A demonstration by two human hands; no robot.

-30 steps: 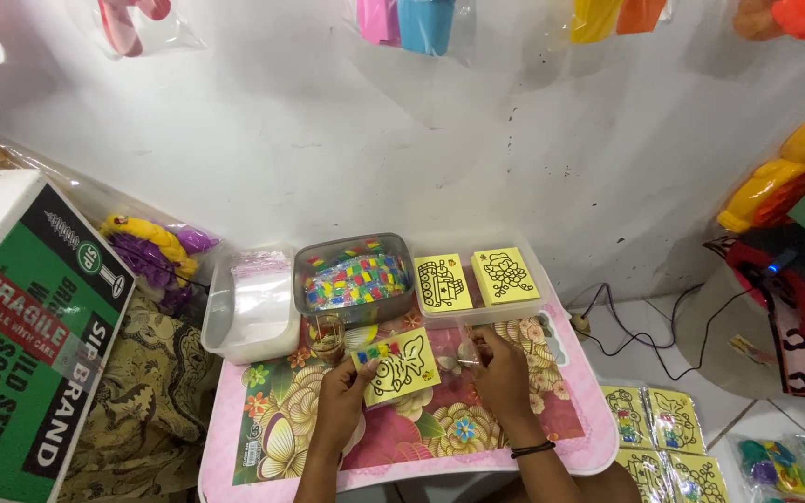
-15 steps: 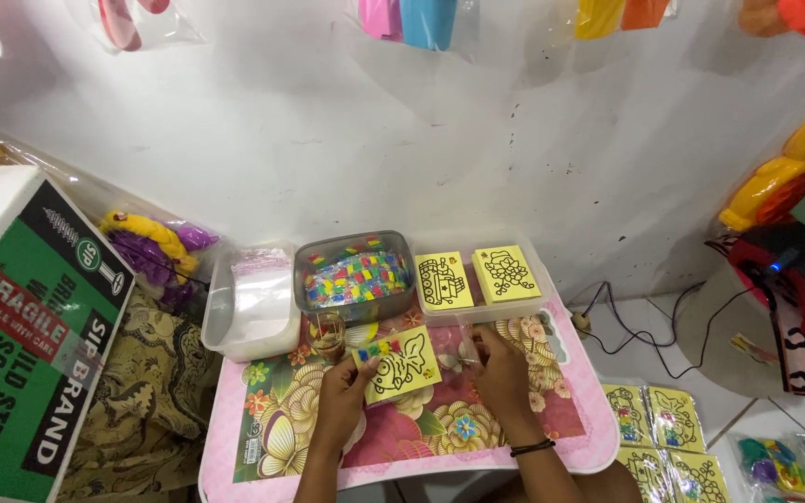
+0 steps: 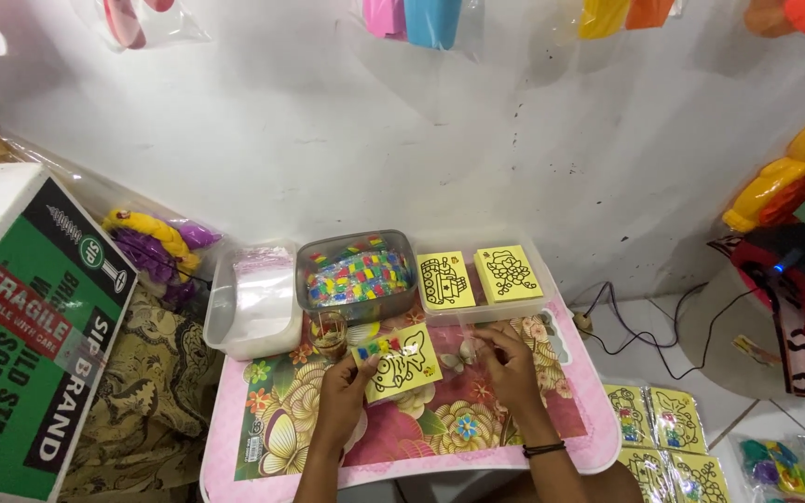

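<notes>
Two hands work over a small yellow picture card (image 3: 397, 363) lying on the floral table (image 3: 328, 438). The left hand (image 3: 345, 399) pinches the card's lower left edge, thumb on top, pinning it flat; the right hand (image 3: 505, 365) hovers just beside the card's right edge with fingertips drawn together, though whether it grips something tiny is too small to tell. To do this well, I judge the left hand should keep the card steady and level while the right works with light, precise touches inside the black outlines. Just above the card stands a small glass cup (image 3: 330, 332), and behind it a clear tray of coloured pieces (image 3: 358, 274). To the right, a second clear tray (image 3: 482, 279) holds two more yellow outline cards; to the left sits a white tub (image 3: 253, 300).
</notes>
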